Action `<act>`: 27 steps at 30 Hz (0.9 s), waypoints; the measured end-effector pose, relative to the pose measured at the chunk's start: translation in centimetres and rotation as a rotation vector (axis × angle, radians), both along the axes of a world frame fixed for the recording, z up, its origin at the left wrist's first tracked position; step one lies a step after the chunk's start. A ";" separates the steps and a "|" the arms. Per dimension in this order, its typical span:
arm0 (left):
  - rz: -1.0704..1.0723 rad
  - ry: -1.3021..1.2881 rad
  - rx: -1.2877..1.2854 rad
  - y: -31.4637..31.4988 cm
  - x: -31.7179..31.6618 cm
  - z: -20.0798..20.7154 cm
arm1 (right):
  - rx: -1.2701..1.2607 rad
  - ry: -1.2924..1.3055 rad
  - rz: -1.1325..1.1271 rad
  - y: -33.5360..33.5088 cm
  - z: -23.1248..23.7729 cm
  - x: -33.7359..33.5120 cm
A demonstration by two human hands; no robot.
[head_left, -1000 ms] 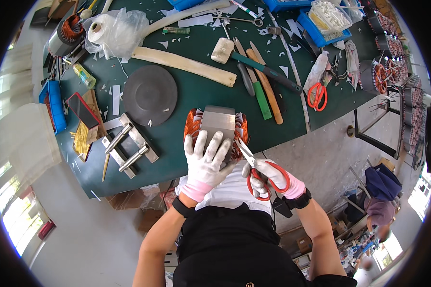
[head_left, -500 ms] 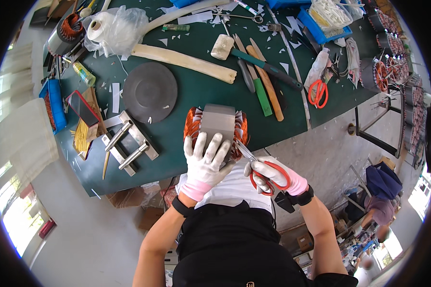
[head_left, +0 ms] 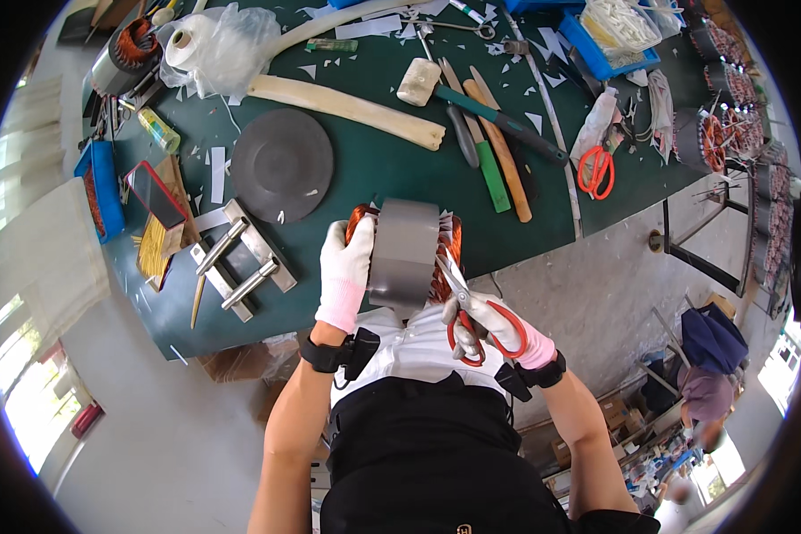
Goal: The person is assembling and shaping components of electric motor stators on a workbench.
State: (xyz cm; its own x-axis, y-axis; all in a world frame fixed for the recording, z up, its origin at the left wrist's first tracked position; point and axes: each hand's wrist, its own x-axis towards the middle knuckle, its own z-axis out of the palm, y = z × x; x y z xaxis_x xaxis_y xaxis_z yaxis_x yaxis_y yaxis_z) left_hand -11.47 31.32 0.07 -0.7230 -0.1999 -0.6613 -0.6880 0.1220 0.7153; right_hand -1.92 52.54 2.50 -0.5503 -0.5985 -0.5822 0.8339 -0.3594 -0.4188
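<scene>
A grey metal stator (head_left: 405,249) with copper windings at both ends stands near the table's front edge, tilted toward me. My left hand (head_left: 347,271), in a white glove, grips its left side. My right hand (head_left: 494,325), also gloved, holds red-handled scissors (head_left: 467,311) whose blades point up at the winding on the stator's right end.
On the green table (head_left: 374,160) lie a dark round plate (head_left: 283,165), a metal roller stand (head_left: 240,262), a pale long stick (head_left: 343,107), a mallet (head_left: 481,102), a second pair of red scissors (head_left: 596,169) and paper scraps. More stators (head_left: 730,125) stand at the right.
My left hand has shifted from lying over the front of the stator to gripping its left side. The stator has lifted and turned. The scissors stay at its right end.
</scene>
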 end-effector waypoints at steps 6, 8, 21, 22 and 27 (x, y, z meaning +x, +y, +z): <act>0.068 -0.115 0.194 -0.4 -0.4 -0.3 | 0.292 0.047 -0.002 -0.8 1.5 0.0; 0.063 -0.128 0.230 -0.4 -0.4 -0.4 | 0.290 0.005 0.012 -0.7 2.3 -0.5; 0.271 0.016 0.216 0.1 1.1 -0.8 | -0.074 -0.229 -0.108 -1.2 1.4 -2.3; 0.247 0.057 0.197 0.1 0.8 -0.9 | -0.078 -0.233 -0.124 -1.0 1.3 -2.7; 0.221 0.152 0.285 0.3 -0.9 -1.9 | 0.089 -0.083 -0.146 -1.2 0.7 -3.4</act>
State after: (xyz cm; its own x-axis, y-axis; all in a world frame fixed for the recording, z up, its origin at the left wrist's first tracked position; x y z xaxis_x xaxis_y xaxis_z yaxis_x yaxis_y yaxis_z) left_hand -12.39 31.64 -1.82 -0.7768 -0.1859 -0.6017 -0.5593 -0.2355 0.7948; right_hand -5.36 51.37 3.24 -0.5755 -0.4600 -0.6762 0.8085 -0.4443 -0.3859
